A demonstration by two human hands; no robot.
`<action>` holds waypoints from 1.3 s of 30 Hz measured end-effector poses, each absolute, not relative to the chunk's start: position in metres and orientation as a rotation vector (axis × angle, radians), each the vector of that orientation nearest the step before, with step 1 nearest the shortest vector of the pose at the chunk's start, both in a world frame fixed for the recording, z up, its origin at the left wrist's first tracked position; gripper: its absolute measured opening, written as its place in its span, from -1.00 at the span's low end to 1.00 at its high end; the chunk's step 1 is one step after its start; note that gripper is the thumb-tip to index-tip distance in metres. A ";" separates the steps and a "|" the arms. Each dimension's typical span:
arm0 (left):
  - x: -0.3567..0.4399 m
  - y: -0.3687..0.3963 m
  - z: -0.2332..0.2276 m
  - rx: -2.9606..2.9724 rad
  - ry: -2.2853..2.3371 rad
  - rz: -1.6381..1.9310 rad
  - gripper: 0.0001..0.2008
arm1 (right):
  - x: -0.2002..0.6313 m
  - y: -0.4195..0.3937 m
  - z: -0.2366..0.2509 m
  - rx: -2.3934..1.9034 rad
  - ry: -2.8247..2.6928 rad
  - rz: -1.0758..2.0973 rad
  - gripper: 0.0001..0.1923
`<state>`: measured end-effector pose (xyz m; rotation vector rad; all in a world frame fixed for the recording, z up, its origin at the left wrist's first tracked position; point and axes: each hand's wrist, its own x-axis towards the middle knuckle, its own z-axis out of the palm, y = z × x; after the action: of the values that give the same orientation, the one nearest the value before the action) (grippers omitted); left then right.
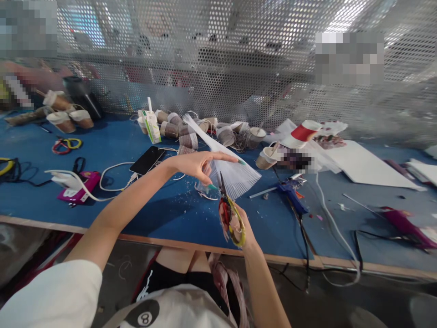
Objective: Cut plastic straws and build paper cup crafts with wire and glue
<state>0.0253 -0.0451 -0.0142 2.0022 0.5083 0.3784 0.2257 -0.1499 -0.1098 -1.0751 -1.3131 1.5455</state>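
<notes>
Left hand (pixel 198 166) is pinching my translucent, ribbed plastic fan (pixel 235 175); right hand (pixel 239 223) is gripping, seemingly, red-yellow scissors (pixel 230 216) near the tabletop's front edge.

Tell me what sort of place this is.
Likely a craft workbench: the right hand works scissors on a clear fan the left hand holds, with a glue gun and paper cups nearby.

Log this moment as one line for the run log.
left hand: holds clear plastic fan | right hand: grips scissors, blades at fan's edge | glue gun: lying on blue table
</notes>
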 end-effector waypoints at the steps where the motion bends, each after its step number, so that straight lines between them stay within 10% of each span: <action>1: 0.025 -0.045 -0.015 2.007 0.501 0.374 -0.17 | 0.226 -0.150 -0.109 -1.082 -1.312 1.545 -0.41; 39: 0.029 -0.048 -0.013 1.973 0.452 0.340 -0.18 | 0.211 -0.152 -0.105 -1.139 -1.236 1.495 -0.45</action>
<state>0.0290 -0.0483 -0.0129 1.9732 0.4520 0.3398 0.2106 -0.1516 -0.1052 -1.1389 -1.2361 1.4950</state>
